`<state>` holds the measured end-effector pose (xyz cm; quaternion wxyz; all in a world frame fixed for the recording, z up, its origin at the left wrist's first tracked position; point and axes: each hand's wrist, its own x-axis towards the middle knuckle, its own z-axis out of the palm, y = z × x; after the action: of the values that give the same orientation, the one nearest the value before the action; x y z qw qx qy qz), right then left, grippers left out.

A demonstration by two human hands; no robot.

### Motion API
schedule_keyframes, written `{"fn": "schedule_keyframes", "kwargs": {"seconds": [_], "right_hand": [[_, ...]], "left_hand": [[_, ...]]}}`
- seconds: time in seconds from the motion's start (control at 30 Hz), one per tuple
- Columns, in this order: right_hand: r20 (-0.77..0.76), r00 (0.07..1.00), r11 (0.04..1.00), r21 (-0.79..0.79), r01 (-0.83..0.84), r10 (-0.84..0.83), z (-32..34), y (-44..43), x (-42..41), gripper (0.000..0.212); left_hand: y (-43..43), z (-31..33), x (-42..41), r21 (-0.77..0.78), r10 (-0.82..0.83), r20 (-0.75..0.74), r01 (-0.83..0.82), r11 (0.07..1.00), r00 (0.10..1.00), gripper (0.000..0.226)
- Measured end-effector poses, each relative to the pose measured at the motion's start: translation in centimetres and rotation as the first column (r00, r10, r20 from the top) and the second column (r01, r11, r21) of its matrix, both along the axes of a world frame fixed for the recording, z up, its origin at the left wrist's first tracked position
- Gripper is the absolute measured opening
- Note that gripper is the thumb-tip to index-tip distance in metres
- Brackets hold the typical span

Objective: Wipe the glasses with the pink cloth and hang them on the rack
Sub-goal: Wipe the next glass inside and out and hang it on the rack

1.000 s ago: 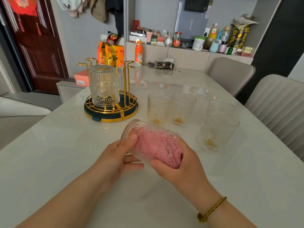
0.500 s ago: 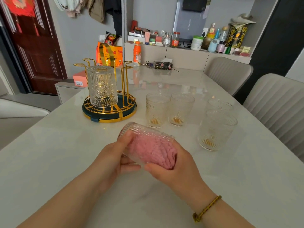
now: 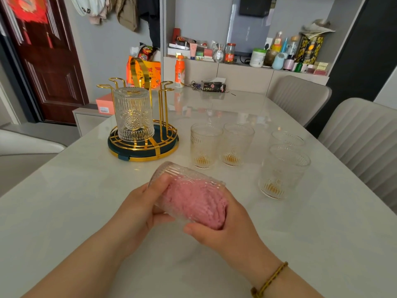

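Above table (image 3: 64,201) | left hand (image 3: 139,207) grips tilted glass (image 3: 171,173) | right hand (image 3: 227,231) grips pink cloth (image 3: 193,201) inside it

Apparently six glasses (image 3: 134,114) (image 3: 174,172) (image 3: 205,147) (image 3: 236,145) (image 3: 287,138) (image 3: 283,171), one rack (image 3: 150,157)

Bright, even light; soft glare on table (image 3: 214,108) (far end); wide-angle bending at edges; focus sharp.

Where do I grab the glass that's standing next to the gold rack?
Grip the glass around its ribbed wall, about halfway up, coming from the near side. It stands upright, mouth up, with a second glass close on its right and the rack on its left, so the front is probably the freest.
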<state>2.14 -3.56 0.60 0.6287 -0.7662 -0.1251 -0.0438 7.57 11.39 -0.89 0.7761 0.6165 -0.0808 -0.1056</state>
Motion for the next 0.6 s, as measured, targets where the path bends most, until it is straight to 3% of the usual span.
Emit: {"fn": "schedule_keyframes", "kwargs": {"seconds": [0.07, 0.13, 0.23, 0.27, 0.37, 0.5, 0.6], "right_hand": [[0.008, 0.999, 0.999, 0.0, 0.052, -0.052, 0.1, -0.2, 0.2, 0.045], [-0.089, 0.992, 0.985, 0.136, 0.103, -0.092, 0.3, -0.7, 0.6, 0.034], [-0.273, 0.953, 0.85, 0.526, 0.033, 0.132, 0.4, -1.4, 0.7, 0.036], [-0.281, 0.943, 0.822, 0.569, 0.012, 0.181, 0.4, -1.5, 0.7, 0.042], [-0.218, 0.961, 0.906, 0.418, -0.064, 0.168, 0.2, -1.2, 0.6, 0.068], [0.021, 1.0, 0.998, 0.059, 0.009, -0.011, 0.1, -0.5, 0.4, 0.059], [0.038, 0.997, 0.997, 0.03, 0.068, -0.069, 0.1, -0.2, 0.2, 0.055]], "left_hand": [[0.2, 0.0, -0.1, 0.011, -0.055, 0.006, 0.055, 0.998, 0.998, 0.07], [0.4, 0.0, -0.1, 0.017, -0.145, 0.021, 0.145, 0.989, 0.989, 0.099], [0.4, 0.3, -0.1, -0.081, -0.214, 0.068, 0.219, 0.972, 0.975, 0.104], [0.4, 0.4, -0.1, -0.113, -0.194, 0.076, 0.202, 0.973, 0.978, 0.104], [0.4, 0.5, -0.1, -0.108, -0.111, 0.103, 0.122, 0.987, 0.988, 0.093], [0.0, 0.3, 0.0, -0.028, -0.013, 0.031, 0.014, 1.0, 0.999, 0.053], [0.1, 0.2, 0.1, 0.002, -0.054, -0.014, 0.054, 0.999, 0.998, 0.053]]}}
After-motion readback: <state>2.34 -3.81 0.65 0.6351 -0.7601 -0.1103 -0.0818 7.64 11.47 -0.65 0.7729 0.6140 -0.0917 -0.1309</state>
